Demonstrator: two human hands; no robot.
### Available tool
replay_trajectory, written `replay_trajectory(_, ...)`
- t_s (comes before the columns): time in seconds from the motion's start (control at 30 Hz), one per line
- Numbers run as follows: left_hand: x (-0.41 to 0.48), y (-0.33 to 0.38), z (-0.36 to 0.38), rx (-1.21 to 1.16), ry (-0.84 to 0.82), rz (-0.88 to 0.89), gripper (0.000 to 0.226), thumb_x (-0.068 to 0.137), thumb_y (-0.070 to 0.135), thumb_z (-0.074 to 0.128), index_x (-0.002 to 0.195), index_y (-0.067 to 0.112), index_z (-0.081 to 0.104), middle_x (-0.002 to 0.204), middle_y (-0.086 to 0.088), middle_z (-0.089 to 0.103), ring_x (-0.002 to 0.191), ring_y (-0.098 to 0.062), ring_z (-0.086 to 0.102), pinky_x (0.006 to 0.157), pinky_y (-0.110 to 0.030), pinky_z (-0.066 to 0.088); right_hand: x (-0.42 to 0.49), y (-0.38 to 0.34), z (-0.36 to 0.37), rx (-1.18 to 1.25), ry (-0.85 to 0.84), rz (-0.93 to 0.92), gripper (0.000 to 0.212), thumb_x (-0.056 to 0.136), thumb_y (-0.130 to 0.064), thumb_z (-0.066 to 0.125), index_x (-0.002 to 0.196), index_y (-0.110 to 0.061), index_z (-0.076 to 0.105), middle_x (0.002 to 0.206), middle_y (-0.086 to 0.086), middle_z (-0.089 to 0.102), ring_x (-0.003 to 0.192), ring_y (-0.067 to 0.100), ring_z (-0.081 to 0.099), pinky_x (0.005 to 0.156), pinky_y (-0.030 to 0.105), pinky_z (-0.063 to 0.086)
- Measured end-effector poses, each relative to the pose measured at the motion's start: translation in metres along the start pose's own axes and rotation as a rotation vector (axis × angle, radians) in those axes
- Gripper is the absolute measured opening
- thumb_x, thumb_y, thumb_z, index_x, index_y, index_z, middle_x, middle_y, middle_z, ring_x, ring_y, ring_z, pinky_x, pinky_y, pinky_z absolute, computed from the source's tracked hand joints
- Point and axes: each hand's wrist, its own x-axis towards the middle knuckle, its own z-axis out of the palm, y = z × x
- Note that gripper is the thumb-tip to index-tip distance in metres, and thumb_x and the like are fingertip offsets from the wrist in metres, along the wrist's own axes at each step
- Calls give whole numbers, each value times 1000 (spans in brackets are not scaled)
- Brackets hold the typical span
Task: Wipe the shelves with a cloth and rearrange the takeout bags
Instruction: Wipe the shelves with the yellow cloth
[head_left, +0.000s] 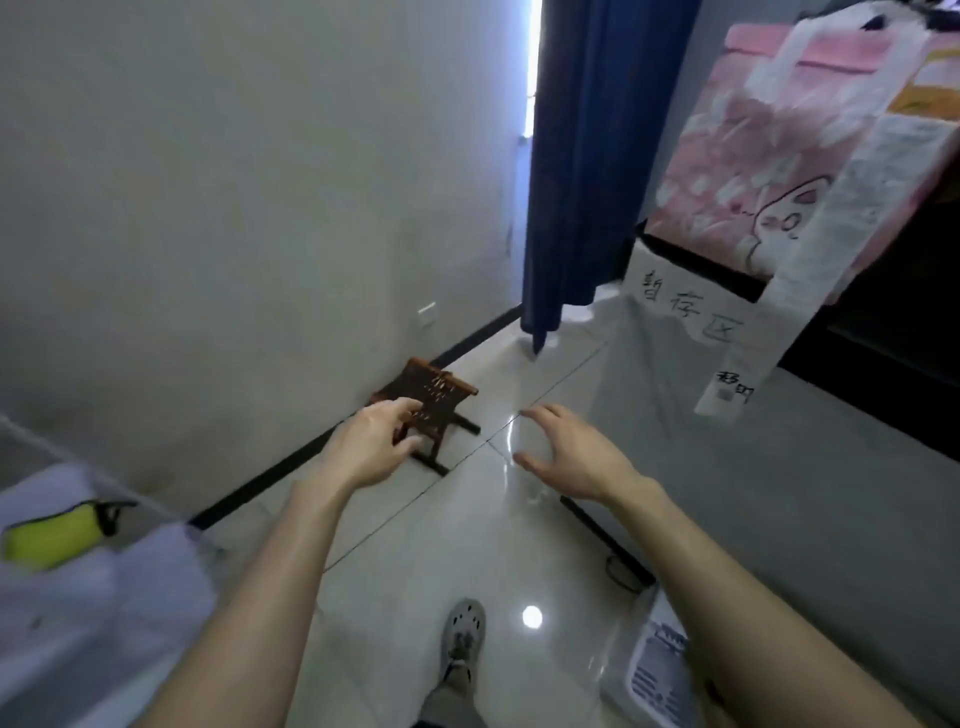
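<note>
A pale wall (234, 182) fills the upper left of the frame; glossy floor tiles (467, 545) run through the lower centre; a dark blue curtain (582, 156) hangs at top centre; a grey shelf surface (831, 493) crosses the right side; a pink takeout bag (753, 171) with a cartoon print sits at upper right, a white plastic bag (852, 208) draped over it; a small brown wooden stool (434, 410) stands at centre by the wall; both hands reach forward empty, left hand (369, 447) with fingers loosely curled, right hand (576, 452) spread open; a grey shoe (462, 636) shows at bottom centre; no cloth is visible.
</note>
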Motion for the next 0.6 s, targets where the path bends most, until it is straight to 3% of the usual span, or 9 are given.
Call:
replay_trajectory(0.17,-130,-76,-11,-18,70,-302,55,96,40,76,148,36,58,141,8,68,115,-11,69,103,-34,55,13,-82,55,-7,-209,-230,71,100,-55,63,161,-28,38,161,0,43,136,25,55,110,42,51)
replay_trajectory(0.27,-201,-106,-23,-38,149,-441,57,98,36,77,151,33,58,142,4,68,118,-15,69,102,-36,56,19,-139,82,-22,-268,-373,72,101,-54,63,162,-26,37,165,2,40,140,26,53,113,41,48)
replay_trajectory(0.6,-341,-158,-46,-59,334,-706,60,99,32,76,156,27,55,141,1,68,116,-17,68,91,-31,53,29,-274,152,-41,-388,-652,68,101,-51,64,159,-25,39,159,3,45,135,25,57,107,41,50)
